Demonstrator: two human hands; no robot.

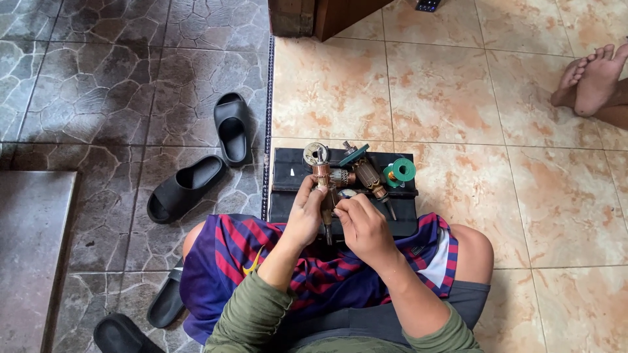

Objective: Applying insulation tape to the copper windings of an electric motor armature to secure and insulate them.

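I sit on the floor with a black mat in front of my knees. My left hand grips a copper-wound motor armature with a metal fan disc at its top, held upright over the mat. My right hand is pinched against the armature's lower part, fingers closed; what it pinches is too small to tell. A second armature lies on the mat to the right. A green spool rests beside it.
Two black slides lie on the dark stone paving to the left, and another pair sits by my left leg. Another person's bare feet rest on the beige tiles at upper right. A wooden door frame stands at the top.
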